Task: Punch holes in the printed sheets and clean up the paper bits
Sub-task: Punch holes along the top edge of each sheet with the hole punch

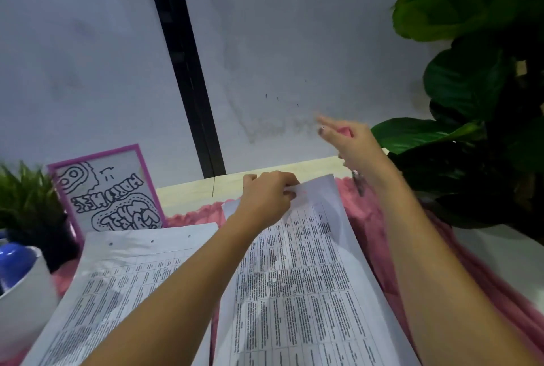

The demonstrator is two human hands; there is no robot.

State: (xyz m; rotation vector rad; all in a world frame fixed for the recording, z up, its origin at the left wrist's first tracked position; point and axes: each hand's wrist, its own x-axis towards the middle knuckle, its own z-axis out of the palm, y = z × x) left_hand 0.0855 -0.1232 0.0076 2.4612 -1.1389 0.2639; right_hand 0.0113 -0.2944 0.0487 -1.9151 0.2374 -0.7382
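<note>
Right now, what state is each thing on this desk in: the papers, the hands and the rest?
left sheet: lying, holes punched along its far edge.
right sheet: far edge lifted, paper bits lying on it.
left hand: pinches the right sheet's far edge.
right hand: raised, holds a pink object, blurred.
framed drawing: standing against the wall.

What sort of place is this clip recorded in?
Probably a home or small-office desk set against a wall: printed sheets lie on a pink cloth over a light wooden tabletop, with a pink-framed drawing and a large-leafed plant beside them.
</note>
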